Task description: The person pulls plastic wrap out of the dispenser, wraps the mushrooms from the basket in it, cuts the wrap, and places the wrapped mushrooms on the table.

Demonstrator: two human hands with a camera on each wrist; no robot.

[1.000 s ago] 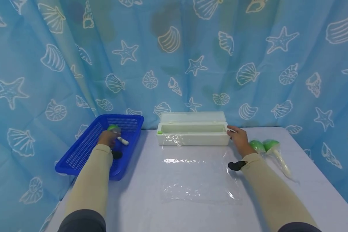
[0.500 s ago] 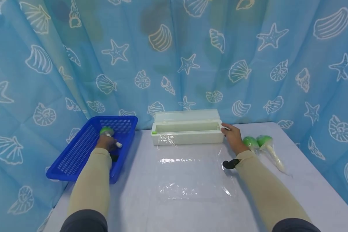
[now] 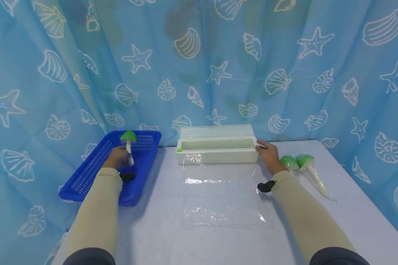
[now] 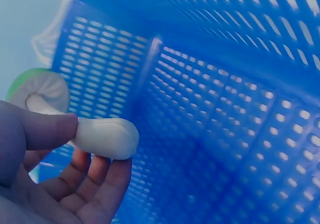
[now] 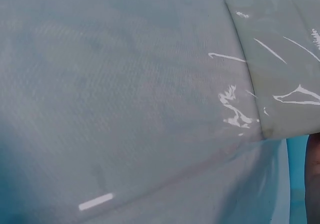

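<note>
In the head view my left hand [image 3: 117,157] pinches a green-capped mushroom [image 3: 128,137] by its white stem, held up over the blue basket [image 3: 149,162]. The left wrist view shows the thumb pressed on the thick stem [image 4: 107,136] with the fingers beneath it; the cap lies to the left. My right hand [image 3: 268,156] holds the right end of a white cling film box [image 3: 219,157], whose clear lid [image 3: 219,131] stands raised at the back. Clear cling film [image 3: 229,198] runs from the box towards me over the table. Only a sliver of the right hand [image 5: 313,179] shows in its wrist view.
Two wrapped green-capped mushrooms [image 3: 313,171] lie to the right of my right forearm. A white cloth [image 3: 238,244] covers the table. Behind it hangs a blue curtain [image 3: 199,73] with shells and starfish. A green tab [image 3: 179,149] sits at the box's left end.
My left hand has lifted the mushroom from low in the basket, and its cap now points upward. The right hand stays at the box end. The head view has shifted a little.
</note>
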